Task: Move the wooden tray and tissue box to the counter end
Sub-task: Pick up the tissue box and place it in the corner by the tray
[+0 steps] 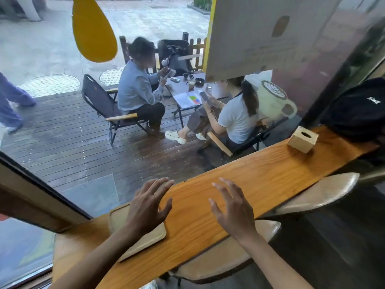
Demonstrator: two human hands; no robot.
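A pale wooden tray (145, 240) lies flat on the orange-brown wooden counter (260, 180) near its left end. My left hand (148, 207) hovers over the tray's far right part with fingers spread, holding nothing. My right hand (231, 207) is raised above the bare counter to the right of the tray, fingers apart and empty. A light wooden tissue box (303, 139) stands upright far along the counter at the upper right, well beyond both hands.
A window runs along the counter's far edge, with people seated at a table on the deck outside. Two padded stools (318, 192) stand under the counter's near edge. A person in a black top (358, 109) sits at the counter's far right end.
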